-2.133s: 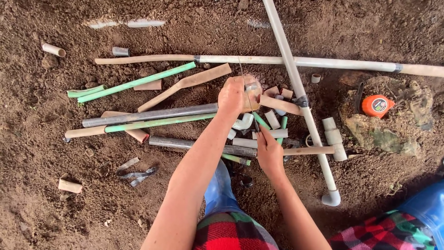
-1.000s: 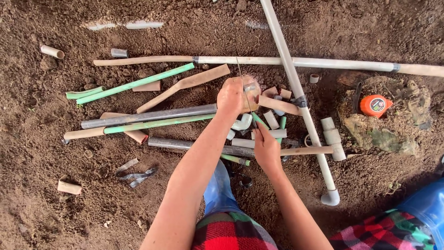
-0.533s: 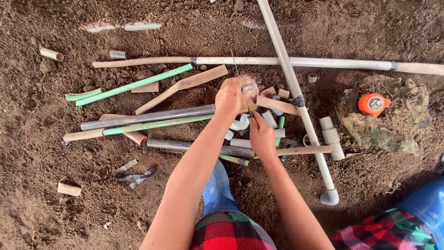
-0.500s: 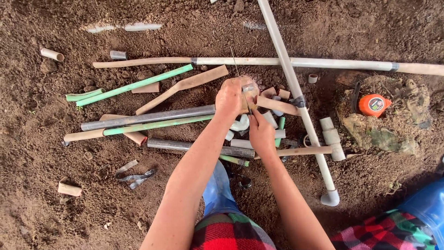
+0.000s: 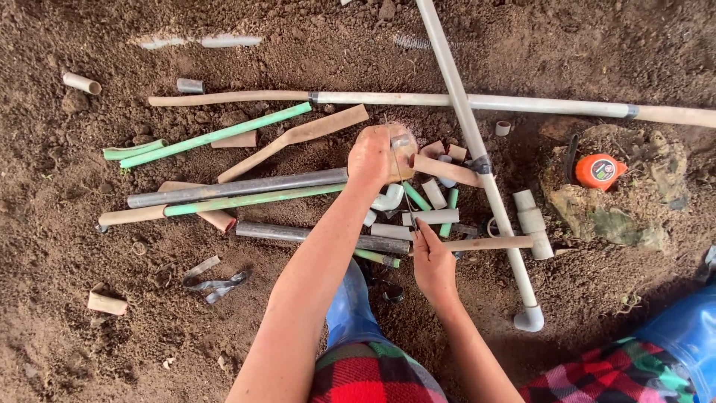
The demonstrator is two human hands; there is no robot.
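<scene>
My left hand (image 5: 375,155) is closed around a short tan pipe piece (image 5: 446,169) with a fitting at its end, held just above a heap of pipe offcuts (image 5: 431,216). A thin strand or tape (image 5: 406,190) runs from that fitting down to my right hand (image 5: 432,261), which pinches its lower end between the fingertips. My right hand hovers over a grey pipe (image 5: 313,236) and a tan pipe (image 5: 485,243) lying on the soil.
Long white pipes (image 5: 477,101) cross on the brown soil above the hands. Green pipes (image 5: 216,136), a grey pipe (image 5: 235,188) and short offcuts (image 5: 107,303) lie to the left. An orange tape measure (image 5: 600,171) sits on a rock (image 5: 619,216) at right.
My right hand has drawn back toward me from beside the left hand, stretching the thin strand out. The left hand has stayed in place.
</scene>
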